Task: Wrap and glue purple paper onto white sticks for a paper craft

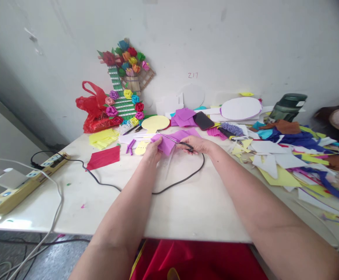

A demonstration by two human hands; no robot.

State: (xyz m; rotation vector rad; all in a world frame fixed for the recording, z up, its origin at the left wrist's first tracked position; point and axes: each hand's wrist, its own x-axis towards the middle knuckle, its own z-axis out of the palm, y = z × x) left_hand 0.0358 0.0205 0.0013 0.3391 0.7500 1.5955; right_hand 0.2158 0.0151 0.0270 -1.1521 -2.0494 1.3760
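Note:
My left hand [154, 151] pinches a piece of purple paper [166, 145] over the middle of the table. Black-handled scissors [188, 147] are in my right hand [195, 145], its fingers wrapped round the handles. Their blades lie across the purple paper and point to the left; whether they are closed is too small to tell. More purple paper [187, 134] lies just behind. Beyond my left hand are a pale yellow round cutout [155, 123] and small rolled purple pieces [130, 147]. A red paper piece [103, 158] lies farther left.
A black cable [183, 179] loops across the table under my forearms to a power strip [26, 186] at the left. Paper scraps [283, 155] heap at the right, near a dark green bottle [287, 107]. A paper-flower decoration [122, 85] and red bag [95, 109] stand against the wall.

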